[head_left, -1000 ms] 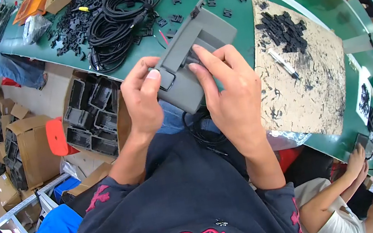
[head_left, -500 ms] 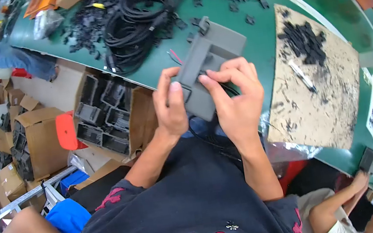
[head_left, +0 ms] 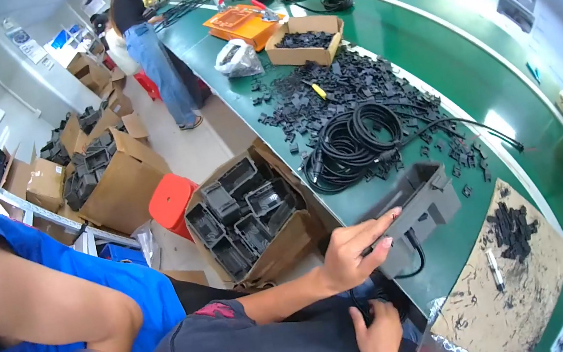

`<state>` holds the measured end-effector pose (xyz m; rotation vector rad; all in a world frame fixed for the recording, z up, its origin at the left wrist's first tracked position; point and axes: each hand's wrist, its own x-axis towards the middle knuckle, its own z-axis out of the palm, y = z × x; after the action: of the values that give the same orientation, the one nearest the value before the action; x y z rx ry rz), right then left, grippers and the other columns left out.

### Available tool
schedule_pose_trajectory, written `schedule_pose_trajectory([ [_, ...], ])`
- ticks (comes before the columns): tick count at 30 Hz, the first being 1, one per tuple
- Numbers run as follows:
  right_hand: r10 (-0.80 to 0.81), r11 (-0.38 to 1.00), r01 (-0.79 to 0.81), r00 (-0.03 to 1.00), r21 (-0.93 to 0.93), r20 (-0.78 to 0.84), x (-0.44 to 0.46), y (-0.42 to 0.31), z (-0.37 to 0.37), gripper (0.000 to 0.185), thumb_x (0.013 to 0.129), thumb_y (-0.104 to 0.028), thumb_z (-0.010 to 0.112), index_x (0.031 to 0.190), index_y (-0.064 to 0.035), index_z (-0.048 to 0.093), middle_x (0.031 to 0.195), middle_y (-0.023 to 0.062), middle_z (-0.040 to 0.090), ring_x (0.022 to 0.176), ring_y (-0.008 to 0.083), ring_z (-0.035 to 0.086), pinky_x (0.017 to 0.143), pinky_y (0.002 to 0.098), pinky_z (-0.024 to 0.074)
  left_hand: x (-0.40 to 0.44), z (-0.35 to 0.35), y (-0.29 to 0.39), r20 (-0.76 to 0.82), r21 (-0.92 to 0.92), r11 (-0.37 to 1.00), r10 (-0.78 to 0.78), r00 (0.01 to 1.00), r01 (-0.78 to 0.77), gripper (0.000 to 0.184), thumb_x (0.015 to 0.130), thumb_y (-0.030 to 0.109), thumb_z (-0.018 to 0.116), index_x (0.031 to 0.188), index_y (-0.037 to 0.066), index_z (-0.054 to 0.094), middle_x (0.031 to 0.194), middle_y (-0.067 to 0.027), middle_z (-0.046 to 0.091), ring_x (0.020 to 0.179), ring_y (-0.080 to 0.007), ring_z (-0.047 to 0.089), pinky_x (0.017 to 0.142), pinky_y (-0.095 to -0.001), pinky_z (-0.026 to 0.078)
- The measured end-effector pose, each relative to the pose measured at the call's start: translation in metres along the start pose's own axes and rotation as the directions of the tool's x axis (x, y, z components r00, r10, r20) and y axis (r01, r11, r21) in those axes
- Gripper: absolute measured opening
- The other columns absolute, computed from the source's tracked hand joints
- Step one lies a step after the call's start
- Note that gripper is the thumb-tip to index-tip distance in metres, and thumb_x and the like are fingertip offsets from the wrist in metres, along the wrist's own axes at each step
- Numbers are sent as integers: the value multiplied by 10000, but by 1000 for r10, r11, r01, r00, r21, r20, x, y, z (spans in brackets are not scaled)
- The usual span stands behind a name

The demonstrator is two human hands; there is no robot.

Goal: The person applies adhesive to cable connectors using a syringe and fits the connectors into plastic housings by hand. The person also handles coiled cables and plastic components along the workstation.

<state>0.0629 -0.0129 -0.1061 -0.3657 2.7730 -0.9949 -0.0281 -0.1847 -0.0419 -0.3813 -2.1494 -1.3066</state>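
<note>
My left hand (head_left: 359,254) grips the near edge of a grey plastic housing (head_left: 424,203), fingers on top and thumb below. The housing is tilted, with its open hollow side showing, over the table's edge. A black cable (head_left: 419,251) runs out of its side and loops down. Lower down, near my lap, my right hand (head_left: 380,333) is closed round a dark bundle of cable, partly hidden by the fingers.
Coiled black cables (head_left: 344,151) and many small black clips (head_left: 355,79) lie on the green table (head_left: 272,115). A cardboard sheet (head_left: 515,301) bears black strips and a marker (head_left: 494,270). Left are a box of housings (head_left: 313,234), a red stool (head_left: 171,202) and a person in blue (head_left: 56,285).
The view has swung left. The housing has turned to show its hollow side, my right hand has left it and moved down to the cable, and the person in blue is nearer.
</note>
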Motion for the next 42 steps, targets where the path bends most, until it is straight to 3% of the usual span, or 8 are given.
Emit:
schedule_pose_trajectory([
  [5, 87, 962, -40, 982, -270, 166, 12, 35, 36, 491, 770, -451, 741, 863, 23, 651, 878, 205, 645, 823, 413, 638, 753, 464, 509, 32, 10, 8, -22, 54, 980, 192, 981, -191, 405, 857, 65, 618, 1237, -74, 588, 866, -175, 672, 622, -289, 619, 601, -356, 507],
  [10, 40, 796, -241, 936, 555, 349, -14, 22, -72, 299, 884, -264, 693, 919, 22, 613, 827, 226, 673, 785, 386, 654, 670, 397, 503, 80, 3, 10, -65, -180, 944, -292, 954, 277, 302, 989, 201, 521, 1165, -16, 635, 1010, -79, 662, 872, -140, 603, 801, -320, 486],
  [14, -155, 844, 242, 964, 478, -215, -86, 35, -167, 436, 831, -307, 756, 1038, 49, 615, 885, 201, 653, 811, 341, 648, 733, 400, 510, 153, 45, 30, 343, -789, 297, -513, 787, 537, 425, 1028, 327, 430, 1280, 8, 551, 1220, -142, 630, 1091, -266, 621, 996, -416, 475],
  [19, 265, 945, -45, 686, 324, -678, -131, 75, -204, 424, 874, -271, 584, 1108, 83, 590, 1017, 251, 599, 948, 423, 578, 862, 432, 463, 198, 150, 43, 842, -452, 60, -301, 448, 890, 390, 999, 266, 485, 1317, 45, 522, 1252, -145, 608, 1089, -272, 611, 979, -420, 493],
  [20, 274, 952, -282, 630, 115, -726, -125, 93, -213, 394, 874, -229, 614, 1121, 77, 589, 1027, 243, 599, 976, 418, 567, 873, 432, 453, 193, 205, 17, 794, -448, 554, -114, 597, 702, 392, 1001, 258, 479, 1317, 27, 517, 1261, -167, 597, 1108, -280, 605, 987, -447, 489],
  [27, 342, 727, -669, 549, -156, -763, -108, 207, -236, 385, 889, -212, 684, 1151, 61, 610, 1141, 247, 595, 1078, 398, 532, 954, 450, 414, 119, 478, 64, 994, 83, -306, 92, -57, 948, 380, 869, 155, 621, 1173, -72, 609, 1099, -147, 689, 947, -264, 680, 876, -383, 521],
  [31, 356, 716, -688, 508, -121, -784, -112, 217, -226, 410, 877, -170, 698, 1210, 47, 595, 1242, 224, 560, 1172, 371, 516, 1024, 427, 383, 121, 482, 25, 747, -47, 992, -41, 664, 113, 345, 842, 277, 610, 837, -57, 694, 862, -290, 669, 838, -414, 673, 789, -465, 527],
  [42, -371, 840, 508, 795, 192, -480, 204, -66, -96, 281, 851, -175, 679, 1069, -3, 636, 970, 169, 653, 922, 347, 614, 833, 407, 494, 132, -6, -57, -327, -99, 950, -313, 892, 297, 303, 1009, 218, 520, 1006, -45, 672, 923, -92, 714, 810, -130, 645, 758, -264, 513],
])
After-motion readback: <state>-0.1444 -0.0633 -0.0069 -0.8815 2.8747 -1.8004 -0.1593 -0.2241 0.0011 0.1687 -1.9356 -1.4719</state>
